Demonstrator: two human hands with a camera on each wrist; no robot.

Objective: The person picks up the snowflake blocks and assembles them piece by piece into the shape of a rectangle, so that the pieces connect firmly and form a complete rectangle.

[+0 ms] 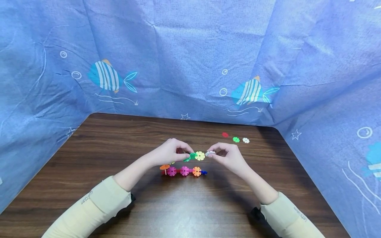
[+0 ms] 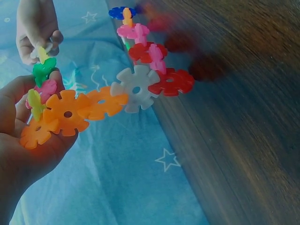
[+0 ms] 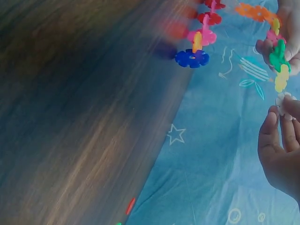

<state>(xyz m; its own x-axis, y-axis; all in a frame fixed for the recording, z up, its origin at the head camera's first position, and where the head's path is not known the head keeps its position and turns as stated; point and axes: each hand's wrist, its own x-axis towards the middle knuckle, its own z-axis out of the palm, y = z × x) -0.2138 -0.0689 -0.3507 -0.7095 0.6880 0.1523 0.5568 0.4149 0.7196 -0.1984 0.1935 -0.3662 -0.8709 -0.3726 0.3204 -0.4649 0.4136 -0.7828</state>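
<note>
My left hand (image 1: 168, 153) holds a chain of slotted flower-shaped plastic discs, its fingers at a green disc (image 1: 193, 154). Orange discs (image 2: 61, 107) of the chain lie across its palm in the left wrist view. Beyond the green one, a pale yellow disc (image 1: 197, 158) forms the chain's upper end. Between thumb and fingers my right hand (image 1: 230, 157) pinches a white disc (image 1: 210, 153), right at that yellow disc's edge. Nearer my body runs the chain's other length, with pink discs (image 1: 169, 174), red ones, an orange one and a blue disc (image 3: 183, 58) at its end.
On the dark wooden table (image 1: 119, 138), past my right hand, lie a loose red disc (image 1: 225, 135), a green disc (image 1: 234, 140) and a white disc (image 1: 244, 141). A blue fish-print cloth (image 1: 184, 59) hangs behind the table and along its sides.
</note>
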